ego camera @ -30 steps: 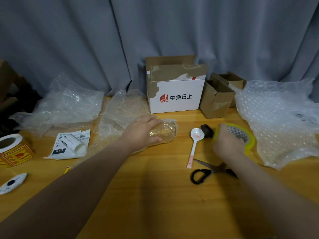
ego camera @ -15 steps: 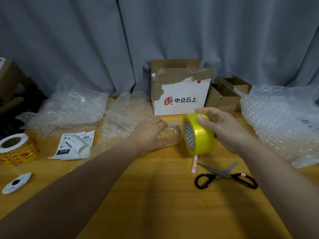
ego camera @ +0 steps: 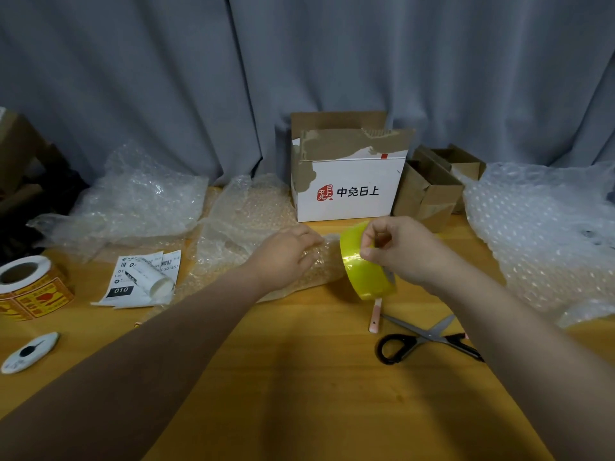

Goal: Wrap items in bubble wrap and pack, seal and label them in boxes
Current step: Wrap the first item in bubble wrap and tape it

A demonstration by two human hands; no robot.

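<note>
My left hand (ego camera: 286,256) presses down on a bubble-wrapped item (ego camera: 327,261) lying on the wooden table (ego camera: 299,377). Right beside that bundle, my right hand (ego camera: 402,251) holds a yellow tape roll (ego camera: 361,267) upright, thumb and forefinger pinching at its top edge. An open white box (ego camera: 347,188) with red and black print stands just behind both hands. The item inside the wrap is hidden.
Black-handled scissors (ego camera: 426,337) and a spoon handle (ego camera: 375,314) lie below the tape. Loose bubble wrap lies at left (ego camera: 133,201) and right (ego camera: 545,234). Small brown boxes (ego camera: 429,191) stand right of the white box. Shipping labels (ego camera: 139,277), a sticker roll (ego camera: 30,287) and a small white cutter (ego camera: 28,351) lie at left.
My right hand picked the tape roll up from the right of the table and carried it left to the wrapped item. My left hand has stayed on the bundle.
</note>
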